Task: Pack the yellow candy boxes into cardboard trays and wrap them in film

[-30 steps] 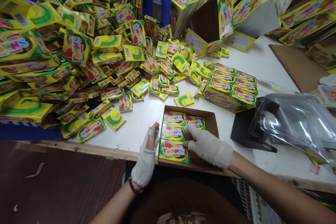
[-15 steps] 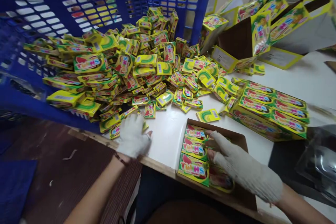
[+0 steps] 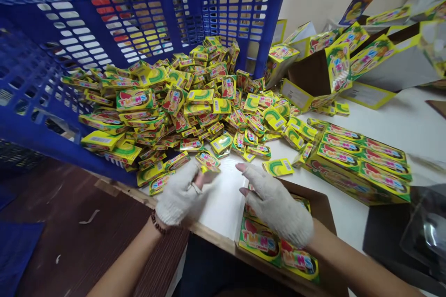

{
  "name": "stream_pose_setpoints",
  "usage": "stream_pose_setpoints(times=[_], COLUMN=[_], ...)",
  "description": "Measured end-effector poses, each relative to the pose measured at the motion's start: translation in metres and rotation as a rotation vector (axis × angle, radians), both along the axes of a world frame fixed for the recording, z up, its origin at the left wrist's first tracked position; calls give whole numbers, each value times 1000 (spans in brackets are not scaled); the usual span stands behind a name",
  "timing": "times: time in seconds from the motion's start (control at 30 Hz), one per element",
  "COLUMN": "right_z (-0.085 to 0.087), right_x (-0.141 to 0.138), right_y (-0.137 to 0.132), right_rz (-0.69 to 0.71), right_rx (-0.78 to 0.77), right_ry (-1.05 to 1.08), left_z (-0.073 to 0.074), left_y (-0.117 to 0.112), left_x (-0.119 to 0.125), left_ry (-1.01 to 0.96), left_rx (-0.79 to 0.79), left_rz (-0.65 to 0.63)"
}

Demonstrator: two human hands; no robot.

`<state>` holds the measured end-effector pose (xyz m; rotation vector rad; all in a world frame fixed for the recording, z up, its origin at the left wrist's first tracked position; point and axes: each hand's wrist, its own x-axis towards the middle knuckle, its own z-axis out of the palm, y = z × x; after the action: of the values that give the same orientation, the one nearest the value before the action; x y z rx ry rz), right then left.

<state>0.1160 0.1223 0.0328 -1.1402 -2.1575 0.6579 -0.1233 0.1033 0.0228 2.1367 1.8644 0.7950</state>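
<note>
My left hand (image 3: pixel 179 195), in a white fingerless glove, is at the table's front edge beside the heap of small yellow-green TWINS boxes (image 3: pixel 167 102). Its fingertips are blurred, close to one small box (image 3: pixel 209 161); I cannot tell whether they grip anything. My right hand (image 3: pixel 275 204), gloved likewise, hovers over the left side of an open brown carton (image 3: pixel 325 206). Its fingers point left, apart, with nothing in them. Inside the carton lie TWINS boxes, face up, including a front-left one (image 3: pixel 259 240) and a front-right one (image 3: pixel 299 261); my hand covers others.
A blue perforated crate (image 3: pixel 258 23) lies tipped behind and left of the heap, which spills onto the white table (image 3: pixel 223 204). To the right sits a filled carton (image 3: pixel 358 160). Opened printed cartons (image 3: pixel 313 76) stand behind it. Clear plastic (image 3: pixel 425 236) lies at the right edge.
My right hand has lifted and moved left from inside the carton, uncovering a box at front right. My left hand has turned and shifted slightly right, near a small box. The view has tilted a little.
</note>
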Motion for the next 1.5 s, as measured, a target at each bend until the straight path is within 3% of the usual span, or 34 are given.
stream_pose_setpoints(times=[0.07, 0.13, 0.2, 0.3, 0.33, 0.4, 0.53, 0.6, 0.77, 0.83, 0.93, 1.03, 1.13, 1.2, 1.33, 1.4, 1.5], right_z=[5, 12, 18, 19, 17, 13, 5, 4, 10, 14, 17, 19, 18, 14, 0, -9, -17], right_x=[-11, -16, -14, 0, 5, 13, 20, 19, 10, 4, -7, -20, -34, -43, -60, -69, -77], right_y=[6, 10, 11, 12, 13, 15, 19, 20, 19, 17, 19, 25, 33, 35, 33, 31, 28], right_rz=[-12, 26, 25, -63, -81, -97, -52, -29, 85, 194, 304, 406, 462, 458, 448, 453, 436], right_rx=[-96, -251, -316, -289, -286, -277, -257, -249, -227, -184, -81, 5, -54, -123, -15, 48, -8], right_ry=[-28, -108, -159, -139, -126, -109, -120, -126, -174, -220, -240, -216, -363, -490, -638, -706, -791], left_z=[4, -2, -13, -34, -39, -45, -41, -37, -40, -42, -40, -32, -23, -21, -21, -21, -24], left_y=[-4, 1, 16, 44, 51, 60, 58, 53, 49, 48, 37, 14, -6, -9, 9, 21, 30], left_x=[13, 22, 27, 26, 25, 22, 11, 8, 21, 26, 25, 17, 3, -10, -38, -50, -60], left_ry=[-290, -443, -359, 70, 192, 311, 325, 314, 207, 102, -16, -233, -533, -596, -221, -49, -76], left_rx=[-6, -46, -94, -241, -285, -338, -372, -376, -338, -334, -365, -386, -402, -381, -146, -105, -100], left_rz=[-95, -83, 41, 313, 364, 335, 32, 3, 320, 364, 307, 126, -98, -132, 152, 289, 344])
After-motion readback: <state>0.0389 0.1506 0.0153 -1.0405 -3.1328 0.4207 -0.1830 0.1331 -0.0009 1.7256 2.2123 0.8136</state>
